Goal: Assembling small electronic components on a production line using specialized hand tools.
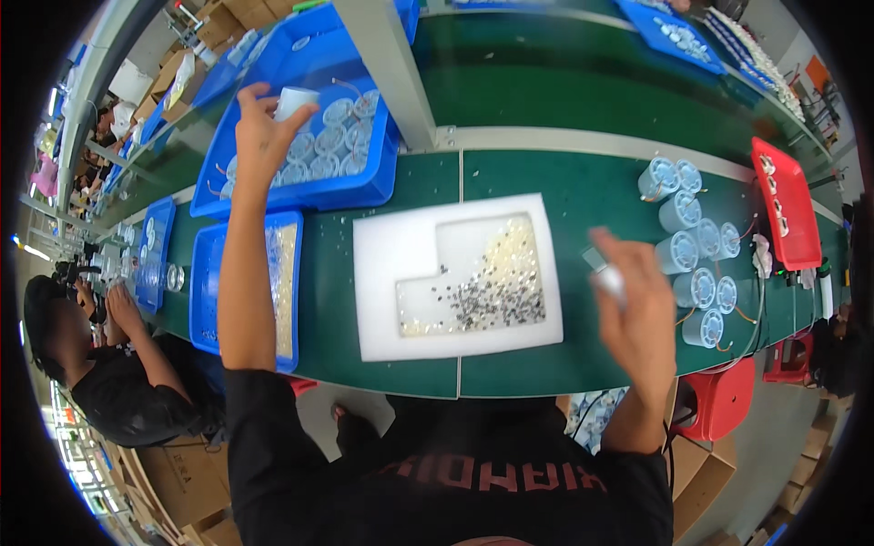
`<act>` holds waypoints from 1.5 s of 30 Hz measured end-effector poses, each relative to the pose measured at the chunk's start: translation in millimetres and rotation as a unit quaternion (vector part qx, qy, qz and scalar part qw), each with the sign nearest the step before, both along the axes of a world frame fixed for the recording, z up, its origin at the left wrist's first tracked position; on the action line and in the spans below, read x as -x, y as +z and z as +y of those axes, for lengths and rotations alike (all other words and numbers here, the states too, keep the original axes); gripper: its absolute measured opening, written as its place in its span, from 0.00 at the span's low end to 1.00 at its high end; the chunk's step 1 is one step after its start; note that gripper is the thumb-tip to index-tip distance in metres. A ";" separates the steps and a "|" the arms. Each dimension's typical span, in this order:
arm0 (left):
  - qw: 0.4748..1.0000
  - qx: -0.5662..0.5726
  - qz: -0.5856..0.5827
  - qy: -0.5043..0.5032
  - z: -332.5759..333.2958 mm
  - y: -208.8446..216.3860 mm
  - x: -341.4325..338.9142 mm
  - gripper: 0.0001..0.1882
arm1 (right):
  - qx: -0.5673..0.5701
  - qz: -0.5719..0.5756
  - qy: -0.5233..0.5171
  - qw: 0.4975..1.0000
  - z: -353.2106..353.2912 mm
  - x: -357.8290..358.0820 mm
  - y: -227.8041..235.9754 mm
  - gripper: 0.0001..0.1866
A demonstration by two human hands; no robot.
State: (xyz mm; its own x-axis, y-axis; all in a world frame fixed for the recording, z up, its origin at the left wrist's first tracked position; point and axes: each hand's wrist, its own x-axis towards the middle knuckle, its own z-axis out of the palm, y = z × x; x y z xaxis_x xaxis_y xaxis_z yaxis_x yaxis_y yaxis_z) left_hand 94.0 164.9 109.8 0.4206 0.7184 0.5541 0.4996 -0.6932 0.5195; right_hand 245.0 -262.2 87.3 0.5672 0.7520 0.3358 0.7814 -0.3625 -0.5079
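Observation:
My left hand (261,141) is raised over the big blue bin (387,173) at the back left, its fingers and thumb closed round a small white plastic cup-shaped part (296,102). Below it in the bin lie several round translucent housings (325,166) with thin wires. At the right of the white foam tray (378,264), my right hand (637,318) is blurred by motion. Between its thumb and fingers is a small whitish piece (608,280), whose kind I cannot make out. Many small dark and cream pieces (501,296) lie in the tray's recess.
Round translucent housings with wires (699,238) stand at the right, beside a red tray (792,218). A smaller blue bin (208,300) is under my left forearm. A grey post (387,73) rises at the back. Another person (118,382) works at the left.

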 end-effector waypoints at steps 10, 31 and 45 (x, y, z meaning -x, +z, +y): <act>0.911 0.053 0.405 -0.059 107.0 -50.4 -39.2 0.28 | 0.169 -0.109 -0.383 0.901 -90.6 -28.8 -48.0 0.20; 0.911 0.111 0.014 -0.397 -181.6 -14.7 51.8 0.23 | 0.187 -0.069 -0.272 0.941 -48.0 -51.2 -32.0 0.12; 0.859 0.317 -0.058 -0.398 -196.3 -55.4 79.8 0.23 | 0.178 -0.073 -0.346 0.918 -20.0 -63.1 -45.5 0.24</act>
